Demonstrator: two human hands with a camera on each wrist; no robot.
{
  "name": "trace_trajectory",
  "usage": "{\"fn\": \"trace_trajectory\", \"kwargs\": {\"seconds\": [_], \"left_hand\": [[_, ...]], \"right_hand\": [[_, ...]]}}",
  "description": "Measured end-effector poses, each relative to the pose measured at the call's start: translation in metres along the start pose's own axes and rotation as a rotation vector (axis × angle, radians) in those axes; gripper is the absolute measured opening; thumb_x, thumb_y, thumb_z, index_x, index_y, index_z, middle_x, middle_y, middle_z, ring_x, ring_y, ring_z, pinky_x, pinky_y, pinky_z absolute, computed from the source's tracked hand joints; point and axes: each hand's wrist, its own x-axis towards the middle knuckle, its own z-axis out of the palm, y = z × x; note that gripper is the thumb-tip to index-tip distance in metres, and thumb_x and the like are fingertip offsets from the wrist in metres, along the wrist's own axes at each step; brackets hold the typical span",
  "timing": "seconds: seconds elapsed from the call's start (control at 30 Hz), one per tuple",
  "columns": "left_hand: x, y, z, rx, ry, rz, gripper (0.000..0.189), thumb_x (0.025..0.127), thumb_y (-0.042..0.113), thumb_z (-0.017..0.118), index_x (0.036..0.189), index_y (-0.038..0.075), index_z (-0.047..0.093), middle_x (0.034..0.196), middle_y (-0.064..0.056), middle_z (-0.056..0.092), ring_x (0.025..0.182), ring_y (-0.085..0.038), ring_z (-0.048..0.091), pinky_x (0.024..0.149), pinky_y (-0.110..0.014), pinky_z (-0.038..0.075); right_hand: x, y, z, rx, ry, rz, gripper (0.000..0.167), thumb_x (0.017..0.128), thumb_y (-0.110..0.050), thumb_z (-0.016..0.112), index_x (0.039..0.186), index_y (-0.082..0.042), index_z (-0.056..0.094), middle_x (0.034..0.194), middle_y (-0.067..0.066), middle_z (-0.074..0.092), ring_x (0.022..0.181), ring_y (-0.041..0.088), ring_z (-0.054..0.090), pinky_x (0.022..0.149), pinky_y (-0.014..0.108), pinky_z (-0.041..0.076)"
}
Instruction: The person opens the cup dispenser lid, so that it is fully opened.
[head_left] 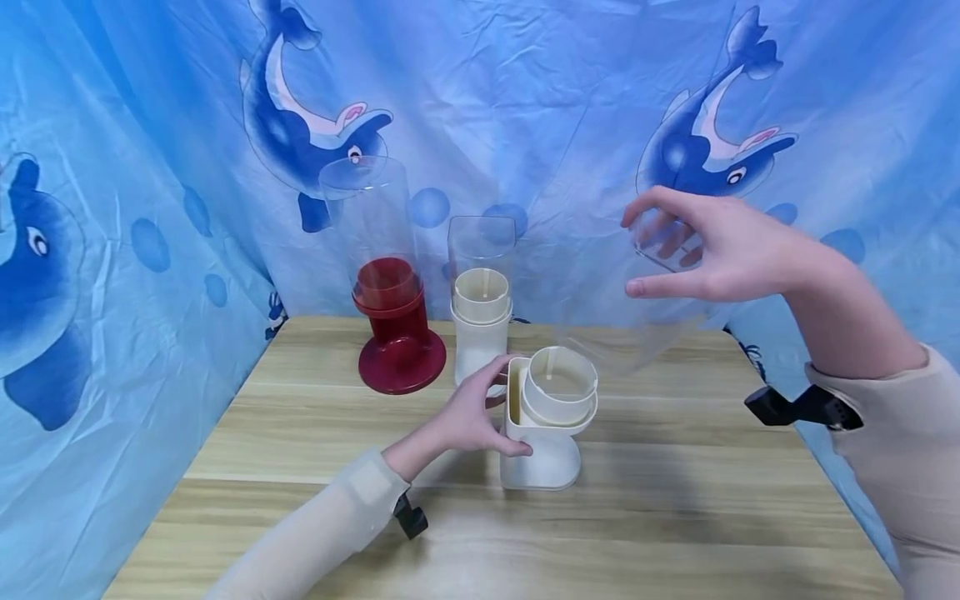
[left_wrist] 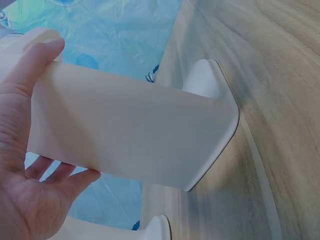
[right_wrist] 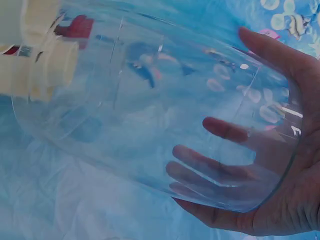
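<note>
My left hand (head_left: 471, 412) grips a white plastic dispenser base (head_left: 542, 462), thumb on one side and fingers on the other. The base stands upright on the table, with a round collar (head_left: 561, 379) on its top. In the left wrist view its smooth side (left_wrist: 120, 125) reaches down to a rounded foot (left_wrist: 205, 80). Raised to the right, my right hand (head_left: 720, 246) holds a clear plastic container (right_wrist: 140, 110), thumb and fingers around one end. The container is tilted, and its other end is near the collar; whether they touch I cannot tell.
Behind stand a red dispenser base (head_left: 401, 362) with a tall clear cylinder (head_left: 367, 208) on it, and a second white base (head_left: 476, 342) under a clear squarish container (head_left: 482, 237). A blue dolphin-print curtain (head_left: 525, 100) encloses the wooden table (head_left: 315, 433).
</note>
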Motion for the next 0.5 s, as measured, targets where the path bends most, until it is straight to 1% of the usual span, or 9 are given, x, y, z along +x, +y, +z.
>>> {"fn": "trace_trajectory", "kwargs": {"seconds": [0.1,0.2,0.37,0.5], "left_hand": [[-0.004,0.001,0.001,-0.010,0.023,0.007,0.112,0.062,0.021,0.105,0.155,0.027,0.043,0.144,0.000,0.060,0.135,-0.022,0.060,0.111,-0.045,0.057],[-0.009,0.001,0.001,-0.012,0.044,0.019,0.114,0.063,0.021,0.104,0.157,0.026,0.042,0.148,0.001,0.058,0.139,-0.022,0.057,0.113,-0.044,0.055],[-0.013,0.005,-0.002,-0.016,0.060,0.043,0.110,0.067,0.019,0.102,0.159,0.022,0.042,0.148,-0.004,0.054,0.136,-0.026,0.058,0.108,-0.040,0.058],[-0.014,0.008,-0.006,-0.024,0.052,0.038,0.108,0.068,0.018,0.101,0.159,0.022,0.044,0.146,-0.006,0.052,0.134,-0.027,0.058,0.105,-0.040,0.060]], "right_hand": [[0.000,0.009,0.004,-0.023,0.012,0.063,0.063,0.095,-0.047,0.078,0.147,-0.025,0.051,0.133,0.014,0.069,0.115,0.034,0.071,0.095,0.061,0.061],[0.000,0.016,0.007,-0.041,0.021,0.129,0.065,0.097,-0.053,0.072,0.149,-0.021,0.049,0.134,0.020,0.068,0.116,0.040,0.072,0.091,0.063,0.060],[-0.001,0.031,0.013,-0.050,0.047,0.195,0.068,0.098,-0.057,0.068,0.149,-0.016,0.050,0.131,0.025,0.068,0.111,0.043,0.073,0.085,0.062,0.060],[-0.001,0.043,0.019,-0.056,0.049,0.245,0.071,0.098,-0.062,0.066,0.148,-0.014,0.050,0.131,0.027,0.068,0.111,0.045,0.072,0.084,0.062,0.060]]}}
